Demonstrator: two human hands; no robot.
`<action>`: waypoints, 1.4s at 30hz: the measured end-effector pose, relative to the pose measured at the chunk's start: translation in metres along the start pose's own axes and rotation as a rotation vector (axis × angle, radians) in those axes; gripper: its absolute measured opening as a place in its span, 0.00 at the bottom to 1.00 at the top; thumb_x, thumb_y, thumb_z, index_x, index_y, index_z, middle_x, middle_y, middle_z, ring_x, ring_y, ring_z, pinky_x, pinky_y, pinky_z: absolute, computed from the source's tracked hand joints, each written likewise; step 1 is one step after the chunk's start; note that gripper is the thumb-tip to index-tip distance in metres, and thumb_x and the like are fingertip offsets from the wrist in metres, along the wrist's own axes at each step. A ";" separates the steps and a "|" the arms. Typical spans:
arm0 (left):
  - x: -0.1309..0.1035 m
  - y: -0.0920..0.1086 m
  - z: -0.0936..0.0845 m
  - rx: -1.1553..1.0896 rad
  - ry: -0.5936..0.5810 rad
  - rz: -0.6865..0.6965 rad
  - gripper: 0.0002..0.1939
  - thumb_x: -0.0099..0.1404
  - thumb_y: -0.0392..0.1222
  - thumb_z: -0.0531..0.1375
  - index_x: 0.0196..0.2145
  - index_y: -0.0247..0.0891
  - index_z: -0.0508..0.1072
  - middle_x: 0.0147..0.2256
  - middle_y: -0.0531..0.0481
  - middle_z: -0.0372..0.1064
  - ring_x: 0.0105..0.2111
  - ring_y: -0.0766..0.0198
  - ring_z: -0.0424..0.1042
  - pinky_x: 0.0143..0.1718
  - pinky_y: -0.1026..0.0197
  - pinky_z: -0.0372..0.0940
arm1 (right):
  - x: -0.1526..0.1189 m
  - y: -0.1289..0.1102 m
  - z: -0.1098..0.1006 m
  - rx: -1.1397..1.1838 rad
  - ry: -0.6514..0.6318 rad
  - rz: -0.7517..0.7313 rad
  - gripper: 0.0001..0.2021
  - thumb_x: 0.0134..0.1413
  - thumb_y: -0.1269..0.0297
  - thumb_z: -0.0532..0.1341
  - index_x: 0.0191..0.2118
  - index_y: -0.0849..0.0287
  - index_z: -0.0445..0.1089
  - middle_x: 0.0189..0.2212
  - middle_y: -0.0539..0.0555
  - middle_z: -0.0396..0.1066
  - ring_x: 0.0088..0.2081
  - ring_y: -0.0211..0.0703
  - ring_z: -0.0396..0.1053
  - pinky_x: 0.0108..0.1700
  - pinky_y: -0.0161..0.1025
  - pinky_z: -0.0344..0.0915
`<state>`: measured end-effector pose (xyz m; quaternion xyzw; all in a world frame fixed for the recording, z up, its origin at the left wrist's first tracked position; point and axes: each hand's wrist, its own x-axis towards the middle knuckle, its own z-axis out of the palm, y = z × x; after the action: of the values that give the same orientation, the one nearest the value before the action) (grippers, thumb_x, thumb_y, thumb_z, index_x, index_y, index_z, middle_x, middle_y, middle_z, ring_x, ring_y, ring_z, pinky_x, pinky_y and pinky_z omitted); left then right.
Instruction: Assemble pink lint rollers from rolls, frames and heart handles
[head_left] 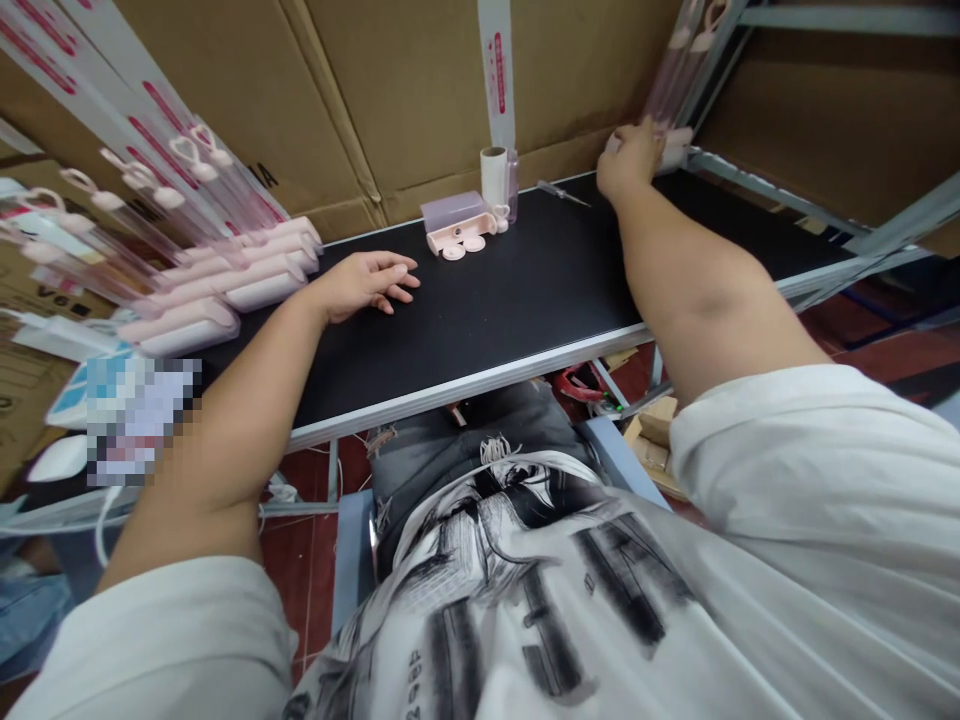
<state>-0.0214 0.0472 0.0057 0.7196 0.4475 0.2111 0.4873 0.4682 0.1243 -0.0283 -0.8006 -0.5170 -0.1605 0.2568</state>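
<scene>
My left hand (pixel 367 284) hovers low over the black table (pixel 465 320), fingers apart, holding nothing. My right hand (pixel 632 160) reaches to the back right, at a pink lint-roller unit (pixel 675 145) with a clear tube; its fingers are partly hidden, and what they grip cannot be made out. Between the hands lie an open pink shell (pixel 459 233) with small round caps (pixel 474 243) before it and a translucent cover (pixel 452 211) behind it. A white paper roll (pixel 494 176) stands upright beside them. A thin pointed tool (pixel 564 193) lies to its right.
Several pink and white rollers (pixel 266 283) with clear tubes line the left side. A white mouse (pixel 58 459) and a blurred-out item (pixel 142 420) lie at the far left. Cardboard (pixel 420 90) backs the table. A metal frame (pixel 892 225) stands at the right.
</scene>
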 end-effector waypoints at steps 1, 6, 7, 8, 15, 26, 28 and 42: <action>0.000 0.000 0.000 -0.003 -0.002 0.000 0.28 0.65 0.56 0.73 0.56 0.37 0.81 0.55 0.33 0.81 0.43 0.54 0.84 0.32 0.65 0.72 | 0.000 -0.001 -0.001 0.023 0.010 0.068 0.20 0.74 0.72 0.59 0.66 0.71 0.72 0.72 0.84 0.60 0.70 0.58 0.64 0.64 0.73 0.62; 0.001 -0.001 0.001 -0.015 0.005 -0.005 0.27 0.66 0.55 0.74 0.55 0.37 0.81 0.55 0.33 0.81 0.43 0.54 0.85 0.31 0.65 0.73 | -0.002 -0.011 -0.007 0.106 0.030 0.236 0.21 0.76 0.71 0.56 0.68 0.61 0.73 0.71 0.74 0.65 0.69 0.52 0.66 0.67 0.63 0.60; 0.001 -0.002 0.001 -0.017 0.005 -0.004 0.26 0.66 0.54 0.73 0.55 0.37 0.81 0.55 0.33 0.81 0.43 0.55 0.85 0.31 0.65 0.73 | -0.002 -0.013 -0.009 0.117 0.038 0.256 0.22 0.76 0.72 0.55 0.69 0.60 0.72 0.71 0.73 0.65 0.70 0.52 0.65 0.68 0.62 0.59; 0.001 -0.002 0.000 -0.019 0.003 -0.003 0.24 0.67 0.53 0.73 0.55 0.37 0.81 0.55 0.34 0.81 0.43 0.55 0.85 0.31 0.65 0.73 | -0.002 -0.016 -0.010 0.127 0.046 0.276 0.23 0.76 0.73 0.54 0.70 0.59 0.72 0.71 0.72 0.66 0.70 0.52 0.65 0.68 0.61 0.59; 0.001 -0.004 -0.004 0.000 -0.013 -0.010 0.22 0.68 0.50 0.72 0.56 0.39 0.81 0.55 0.35 0.81 0.44 0.54 0.85 0.33 0.63 0.74 | 0.003 -0.029 -0.026 0.332 0.219 0.203 0.24 0.70 0.79 0.60 0.67 0.62 0.72 0.69 0.69 0.69 0.69 0.51 0.66 0.71 0.50 0.54; -0.004 0.003 -0.001 0.066 -0.013 0.016 0.24 0.67 0.51 0.73 0.56 0.38 0.81 0.55 0.34 0.82 0.43 0.53 0.85 0.34 0.60 0.75 | -0.007 -0.090 -0.043 0.648 0.211 -0.336 0.14 0.67 0.79 0.60 0.49 0.59 0.79 0.43 0.56 0.83 0.41 0.39 0.74 0.51 0.39 0.69; -0.005 0.005 0.000 0.076 -0.009 0.015 0.24 0.67 0.51 0.72 0.57 0.37 0.81 0.55 0.34 0.81 0.43 0.53 0.85 0.35 0.60 0.76 | -0.013 -0.102 -0.042 0.669 0.135 -0.400 0.13 0.64 0.79 0.63 0.45 0.56 0.81 0.38 0.51 0.83 0.37 0.37 0.71 0.47 0.39 0.68; -0.006 0.005 0.001 0.094 0.004 0.011 0.24 0.66 0.51 0.74 0.55 0.38 0.82 0.54 0.35 0.82 0.43 0.51 0.85 0.39 0.55 0.77 | -0.018 -0.105 -0.040 0.670 -0.081 -0.356 0.13 0.63 0.77 0.64 0.47 0.56 0.82 0.29 0.44 0.77 0.31 0.35 0.61 0.39 0.37 0.60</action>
<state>-0.0213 0.0404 0.0109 0.7436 0.4539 0.1941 0.4509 0.3657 0.1232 0.0204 -0.5755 -0.6817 0.0070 0.4518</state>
